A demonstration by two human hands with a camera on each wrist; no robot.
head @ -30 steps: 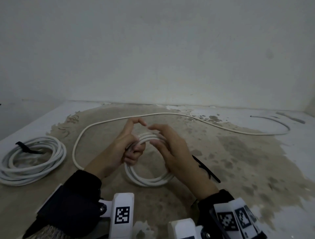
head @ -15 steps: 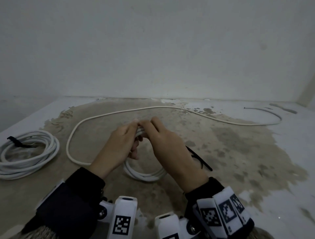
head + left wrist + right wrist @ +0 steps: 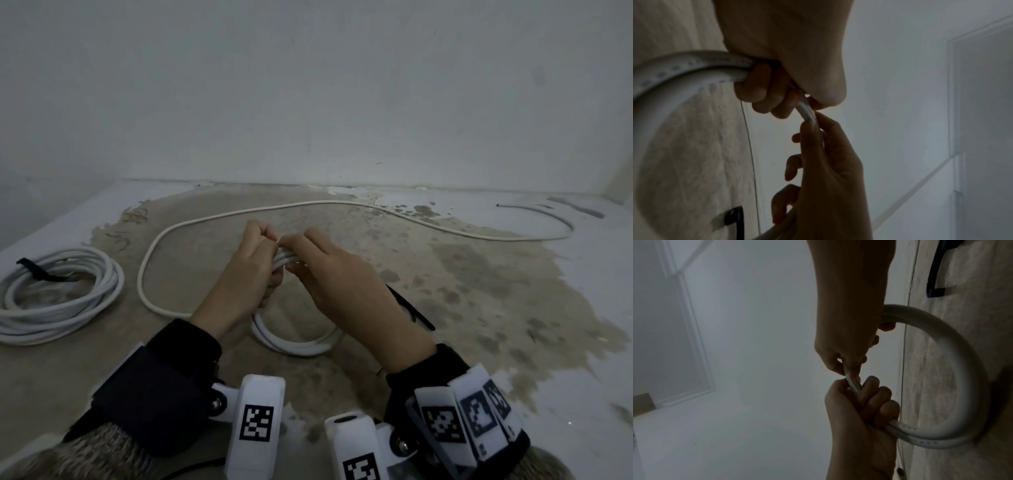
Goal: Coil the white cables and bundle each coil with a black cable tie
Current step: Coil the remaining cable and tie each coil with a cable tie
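A small coil of white cable (image 3: 294,346) stands upright on the table, its bottom resting on the surface. My left hand (image 3: 270,240) grips the coil's top left, fingers curled round the strands (image 3: 694,68). My right hand (image 3: 287,245) pinches the strands just beside it with thumb and forefinger (image 3: 849,371). The uncoiled length of the cable (image 3: 342,204) trails left and back across the table to the far right. A loose black cable tie (image 3: 411,308) lies on the table just right of my right hand.
At the left lies a finished white coil (image 3: 58,301) bound with a black tie (image 3: 37,272). The stained table (image 3: 479,291) meets a white wall at the back. A dark cable end (image 3: 513,206) lies at the far right.
My hands have come together at the top of the coil. The left thumb and forefinger, spread a second ago, now hold the strands, and the right fingers pinch next to them.
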